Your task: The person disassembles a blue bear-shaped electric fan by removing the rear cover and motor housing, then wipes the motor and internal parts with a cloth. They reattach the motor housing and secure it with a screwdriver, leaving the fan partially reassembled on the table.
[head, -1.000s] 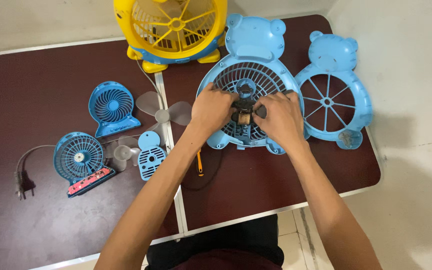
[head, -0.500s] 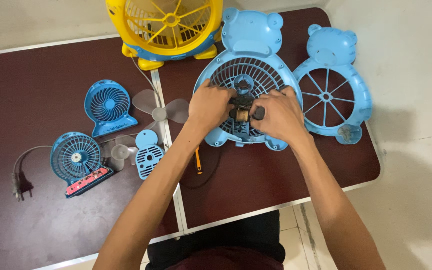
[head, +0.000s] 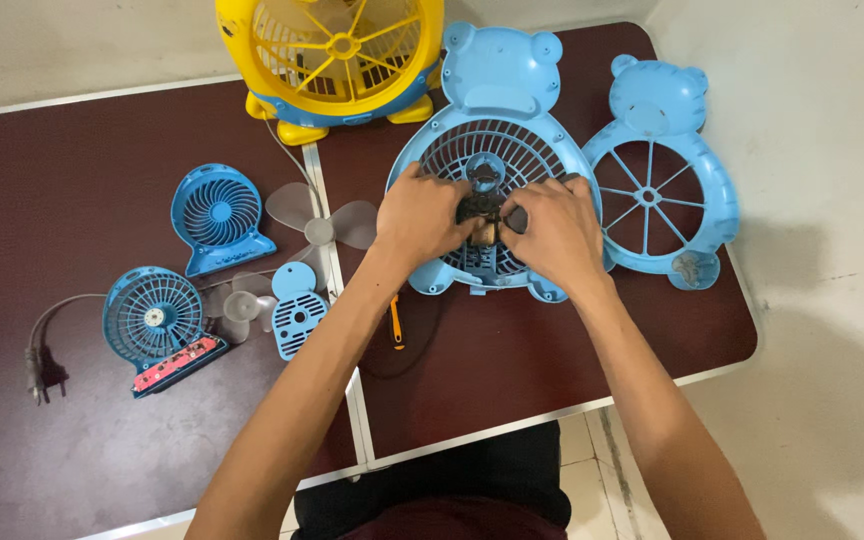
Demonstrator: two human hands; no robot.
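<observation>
A blue bear-shaped fan housing (head: 497, 80) with a round grille lies flat on the dark red table (head: 72, 150). At its centre sits a small dark motor (head: 479, 207). My left hand (head: 422, 218) and my right hand (head: 550, 230) both close their fingers around that motor from either side. The fingertips hide most of it. To the right lies a second blue bear-shaped front cover (head: 662, 170) with spokes.
A yellow fan (head: 337, 55) stands at the back. Left of my arms lie a clear fan blade (head: 320, 222), two small blue fans (head: 220, 215) (head: 155, 318), a small blue cover (head: 298, 310), a red circuit board (head: 174, 365), a plug with cord (head: 40, 372) and an orange screwdriver (head: 395, 322).
Both hands have stayed on the motor at the housing's centre, with only small finger shifts. The view has drifted slightly.
</observation>
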